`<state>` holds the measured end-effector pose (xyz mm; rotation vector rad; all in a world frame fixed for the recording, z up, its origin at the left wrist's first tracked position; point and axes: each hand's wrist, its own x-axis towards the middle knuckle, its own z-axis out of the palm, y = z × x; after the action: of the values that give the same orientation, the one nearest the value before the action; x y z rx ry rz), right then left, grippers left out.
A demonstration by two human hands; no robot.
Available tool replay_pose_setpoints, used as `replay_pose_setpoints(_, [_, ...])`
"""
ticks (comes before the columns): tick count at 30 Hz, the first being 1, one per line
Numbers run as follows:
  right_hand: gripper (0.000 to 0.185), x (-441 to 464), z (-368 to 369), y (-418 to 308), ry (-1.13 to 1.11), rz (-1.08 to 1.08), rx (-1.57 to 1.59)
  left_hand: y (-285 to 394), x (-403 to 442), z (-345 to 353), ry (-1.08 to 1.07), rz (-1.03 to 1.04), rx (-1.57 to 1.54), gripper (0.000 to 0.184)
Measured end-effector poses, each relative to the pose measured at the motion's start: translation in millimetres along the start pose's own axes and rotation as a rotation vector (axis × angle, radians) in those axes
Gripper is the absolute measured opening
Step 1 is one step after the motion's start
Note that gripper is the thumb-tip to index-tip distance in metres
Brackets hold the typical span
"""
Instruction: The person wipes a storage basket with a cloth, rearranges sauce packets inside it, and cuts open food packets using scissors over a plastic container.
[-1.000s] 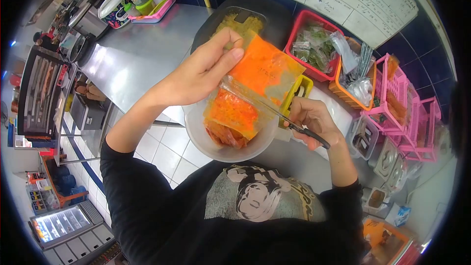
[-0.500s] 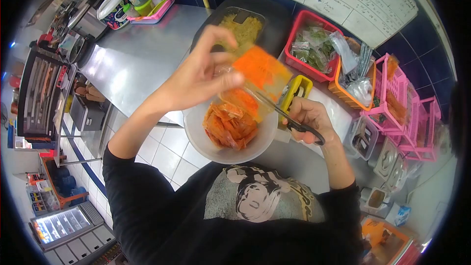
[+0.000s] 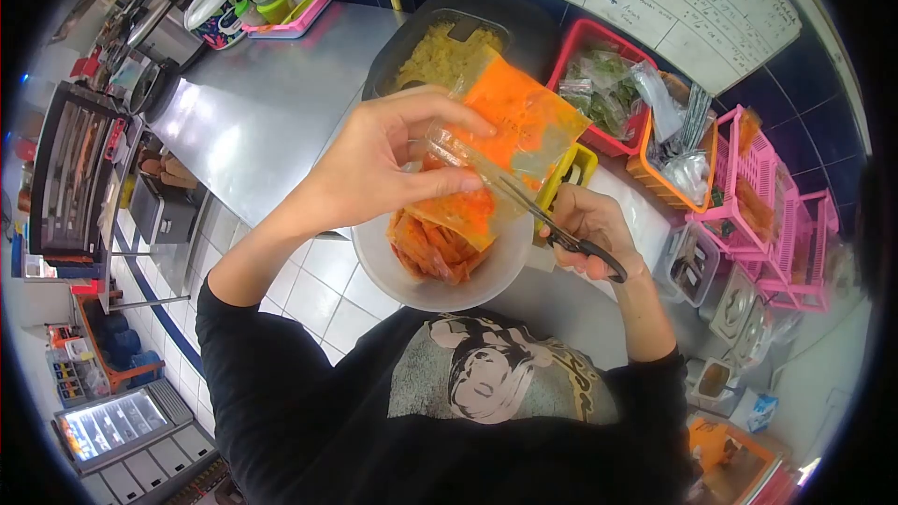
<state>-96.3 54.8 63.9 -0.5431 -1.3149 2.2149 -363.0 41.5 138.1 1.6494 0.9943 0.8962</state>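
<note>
My left hand (image 3: 393, 154) pinches a clear plastic packet (image 3: 520, 114) smeared inside with orange sauce. In my right hand (image 3: 595, 229) is a pair of scissors (image 3: 585, 248), its handles round my fingers and its blades lying along the packet. Whether the blades are cutting the plastic I cannot tell. Below the packet stands a translucent white bowl (image 3: 372, 266), holding a heap of orange-red pieces (image 3: 430, 248) that look like sauce-coated packets or food. The packet hides part of the bowl's far side.
Behind the bowl, a black container (image 3: 528, 37) holds yellowish food. Red basket (image 3: 561, 70), orange basket (image 3: 645, 168) and pink baskets (image 3: 762, 192) line the right side. A yellow tray (image 3: 587, 159) sits near my right hand. Steel counter (image 3: 253, 98) extends left.
The packet has shifted slightly right and turned more toward the camera. My left fingers have closed nearer its edge, and the scissors have moved slightly down and right.
</note>
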Motion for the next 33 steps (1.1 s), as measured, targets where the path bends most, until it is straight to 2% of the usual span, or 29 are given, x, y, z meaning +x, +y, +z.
replay_pose_setpoints(8, [0.061, 1.6, -5.9, 7.2, 0.061, -0.075, -0.083, -0.8, 0.7, -0.2, -0.002, -0.005, -0.091, 0.034])
replay_pose_setpoints(13, [0.057, -0.6, -3.0, 7.5, 0.097, -0.100, -0.149, 4.7, -0.3, -3.5, 0.027, -0.093, -0.067, 0.034])
replay_pose_setpoints(21, [0.050, 2.5, -0.8, 4.2, 0.071, -0.091, -0.145, 4.2, -0.4, 0.3, -0.003, -0.075, 0.046, 0.034])
replay_pose_setpoints(23, [0.048, 0.6, 2.5, 1.2, 0.132, -0.081, -0.197, 4.3, -0.4, -0.5, -0.005, -0.053, 0.097, 0.035])
replay_pose_setpoints(26, [0.043, 2.0, 0.9, 0.8, 0.104, -0.065, -0.260, 5.5, -0.5, -0.1, 0.000, -0.029, 0.073, 0.035])
replay_pose_setpoints(27, [0.043, 3.1, -2.7, 1.2, 0.104, -0.066, -0.260, 7.4, -1.2, 1.7, -0.008, -0.073, 0.068, 0.035])
replay_pose_setpoints(29, [0.046, 5.4, -11.7, 2.4, -0.063, -0.147, -0.371, 7.9, -0.2, 4.0, -0.014, -0.117, 0.062, 0.034])
replay_pose_setpoints(33, [0.058, 5.4, -2.1, 4.9, 0.034, -0.169, -0.255, 6.8, -0.4, 2.4, -0.019, -0.046, 0.104, 0.033])
